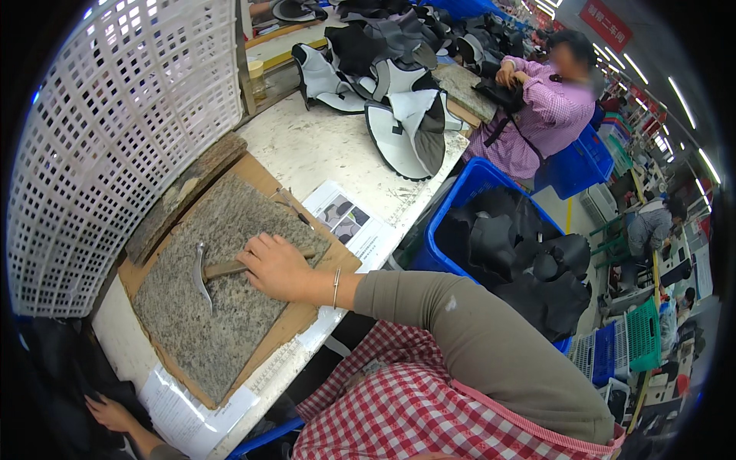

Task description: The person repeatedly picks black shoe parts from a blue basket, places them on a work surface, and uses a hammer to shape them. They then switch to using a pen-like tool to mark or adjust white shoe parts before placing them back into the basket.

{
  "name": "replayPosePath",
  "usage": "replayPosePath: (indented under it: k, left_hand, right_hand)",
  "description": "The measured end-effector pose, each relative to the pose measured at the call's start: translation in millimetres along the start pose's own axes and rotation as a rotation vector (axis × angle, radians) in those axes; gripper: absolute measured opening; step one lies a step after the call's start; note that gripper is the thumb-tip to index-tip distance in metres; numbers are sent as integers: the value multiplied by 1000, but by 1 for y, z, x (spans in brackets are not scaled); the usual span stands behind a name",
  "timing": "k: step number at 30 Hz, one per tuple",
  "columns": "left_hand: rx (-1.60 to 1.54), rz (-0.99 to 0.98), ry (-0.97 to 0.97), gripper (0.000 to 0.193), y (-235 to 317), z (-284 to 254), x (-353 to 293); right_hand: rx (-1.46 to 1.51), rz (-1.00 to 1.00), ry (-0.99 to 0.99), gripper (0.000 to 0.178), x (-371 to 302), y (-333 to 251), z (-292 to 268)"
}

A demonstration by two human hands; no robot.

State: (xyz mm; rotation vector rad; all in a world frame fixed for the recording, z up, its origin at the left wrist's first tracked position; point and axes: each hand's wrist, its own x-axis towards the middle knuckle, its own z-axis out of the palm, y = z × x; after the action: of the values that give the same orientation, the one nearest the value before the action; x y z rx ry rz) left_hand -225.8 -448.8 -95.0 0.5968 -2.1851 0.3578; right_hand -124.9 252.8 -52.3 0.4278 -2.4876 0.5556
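My right hand (pixel 274 267) is closed over the wooden handle (pixel 224 268) of a hammer, whose curved metal head (pixel 202 279) rests on a rough grey stone slab (pixel 207 337). Brown cardboard (pixel 337 263) lies under the slab on the white table. Down at the lower left, beyond the table's edge, my left hand (pixel 113 414) reaches with fingers stretched against dark black material (pixel 57 376). Its fingertips touch that material, and shadow makes its shape hard to tell. Just past the slab's far corner lies a thin dark-handled tool (pixel 295 208).
A white perforated plastic basket (pixel 130 146) stands on edge along the left, behind a wooden strip (pixel 184 198). Grey-and-black shoe uppers (pixel 406 130) pile up at the back. A blue crate (pixel 452 199) of black pieces sits right of the table. A co-worker (pixel 548 107) works beyond it.
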Motion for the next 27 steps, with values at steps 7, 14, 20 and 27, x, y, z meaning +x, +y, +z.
replayPosePath:
  k: [7,14,20,27]
  left_hand:
    - [166,-7,-253,54,-26,-7,18]
    - [150,341,-416,48,14,-82,91]
    - [-36,658,-75,38,133,-242,102]
    - [-397,1073,299,66,334,-402,27]
  right_hand:
    - [36,21,37,35,-3,5,3]
    - [7,6,47,35,-4,6,3]
    - [274,-126,284,28,-12,5,-3]
    - [1784,391,-450,67,-76,-78,-69]
